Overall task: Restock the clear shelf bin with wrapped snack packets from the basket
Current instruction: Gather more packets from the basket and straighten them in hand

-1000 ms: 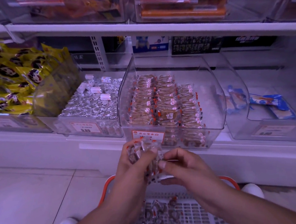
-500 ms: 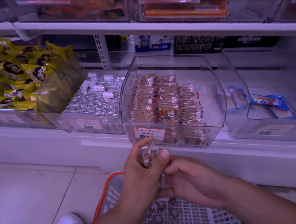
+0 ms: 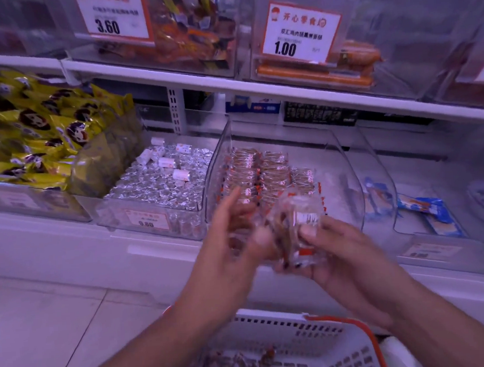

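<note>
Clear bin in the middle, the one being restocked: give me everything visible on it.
The clear shelf bin looks like transparent rigid plastic, with tall side walls curving down to a low front. It sits on the lower shelf between the bin of silver foil pieces and a bin holding blue packets. Inside, wrapped snack packets lie in neat rows, fuller on the left; the right part is bare. Both hands partly hide its front; whether they touch it is unclear.
</note>
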Demonstrator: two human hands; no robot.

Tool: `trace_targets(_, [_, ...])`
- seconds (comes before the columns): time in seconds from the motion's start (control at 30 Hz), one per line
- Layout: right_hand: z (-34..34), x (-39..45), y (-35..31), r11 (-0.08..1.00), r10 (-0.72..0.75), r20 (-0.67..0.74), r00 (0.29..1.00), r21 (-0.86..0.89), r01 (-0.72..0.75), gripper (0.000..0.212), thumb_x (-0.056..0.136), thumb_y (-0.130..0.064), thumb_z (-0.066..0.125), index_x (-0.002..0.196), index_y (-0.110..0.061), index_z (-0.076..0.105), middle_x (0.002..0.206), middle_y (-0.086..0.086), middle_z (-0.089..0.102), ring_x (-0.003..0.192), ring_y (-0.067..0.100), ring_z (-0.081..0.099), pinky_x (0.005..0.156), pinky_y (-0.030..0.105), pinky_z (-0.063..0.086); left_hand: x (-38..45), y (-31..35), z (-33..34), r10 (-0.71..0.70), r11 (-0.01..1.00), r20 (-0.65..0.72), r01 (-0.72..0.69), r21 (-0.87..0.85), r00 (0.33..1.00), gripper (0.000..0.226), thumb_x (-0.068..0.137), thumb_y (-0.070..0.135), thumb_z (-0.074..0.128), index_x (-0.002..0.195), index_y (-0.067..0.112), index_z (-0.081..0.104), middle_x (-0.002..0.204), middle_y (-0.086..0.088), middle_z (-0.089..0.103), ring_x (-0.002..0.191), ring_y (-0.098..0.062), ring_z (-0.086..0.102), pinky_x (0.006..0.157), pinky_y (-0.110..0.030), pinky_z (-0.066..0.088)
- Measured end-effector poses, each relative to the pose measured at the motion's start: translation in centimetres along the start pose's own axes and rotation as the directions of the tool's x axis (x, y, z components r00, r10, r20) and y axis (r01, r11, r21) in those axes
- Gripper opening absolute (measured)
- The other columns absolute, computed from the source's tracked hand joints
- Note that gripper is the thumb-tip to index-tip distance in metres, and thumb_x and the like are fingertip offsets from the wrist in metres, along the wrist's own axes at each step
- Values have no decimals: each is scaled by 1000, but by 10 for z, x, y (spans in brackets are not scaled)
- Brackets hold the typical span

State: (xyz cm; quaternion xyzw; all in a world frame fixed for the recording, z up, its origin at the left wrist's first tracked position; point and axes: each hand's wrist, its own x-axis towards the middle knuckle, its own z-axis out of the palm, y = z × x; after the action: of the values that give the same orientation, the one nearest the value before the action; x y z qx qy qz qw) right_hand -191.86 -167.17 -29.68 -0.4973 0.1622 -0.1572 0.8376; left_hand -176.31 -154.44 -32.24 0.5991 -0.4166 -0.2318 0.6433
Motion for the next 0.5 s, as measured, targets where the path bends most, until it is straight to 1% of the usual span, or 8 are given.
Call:
trace_targets(0.03, [1,21,-24,969,-105,-25,994,-226,97,64,71,-23,83,121,7,59,116,24,67,96,32,65,77,46,58,7,3,-10,-11,1000,-105,9,-17,994,85,69,91,48,142,47,39,126,23,59,118,1,58,92,-27,50])
trace_targets(0.1, [-5,32,-34,950,-143,-44,989,-287,125,57,73,-27,79,122,-4,62,115,13,70,98,27,67,84,46,57,21,2,-31,13,1000,-257,-7,25,966,66,78,86,40,133,51,48,123,25,60,116,6,57,92,-27,48])
trace_targets(0.17, [-11,53,-58,727,-269,-112,957,-675,126,52,76,-35,78,125,-24,65,116,-3,72,103,16,69,92,40,53,32,-3,-49,-8,994,-358,48,101,934,49,87,74,40,126,49,55,122,25,61,115,8,55,97,-30,47])
trace_targets(0.23, [-23,66,-54,407,-311,22,950,-900,154,36,81,-31,78,114,-43,68,106,-24,71,95,-4,67,88,22,50,35,-10,-58,5,973,-379,82,214,925,42,91,61,42,126,42,55,125,20,58,116,5,53,101,-32,44])
trace_targets(0.3, [-29,84,-46,139,-227,134,965,-976,168,40,82,-20,79,114,-42,68,97,-26,66,93,-5,61,86,18,49,35,-16,-60,11,920,-336,122,373,942,43,92,55,42,131,38,52,130,12,52,120,-7,50,102,-36,41])
trace_targets(0.37, [-33,95,-33,-31,-94,65,993,-998,62,68,81,-28,80,142,-26,50,112,-10,53,107,7,55,100,25,44,34,-20,-60,-2,851,-278,147,503,961,44,95,52,44,135,34,49,133,5,47,125,-19,46,101,-38,37])
trace_targets(0.43, [-36,99,-30,-90,-54,-6,999,-996,-11,86,77,-39,82,150,-26,38,121,2,44,112,15,51,104,24,38,32,-21,-59,-20,802,-246,162,574,969,43,98,46,48,138,31,48,136,1,45,127,-27,43,101,-40,35])
trace_targets(0.5, [-36,99,-36,-109,-82,24,996,-994,15,86,73,-38,84,147,-31,42,121,1,47,112,14,51,99,21,38,31,-21,-60,-34,782,-225,166,600,974,44,97,41,51,139,30,47,137,0,44,127,-28,42,99,-38,33])
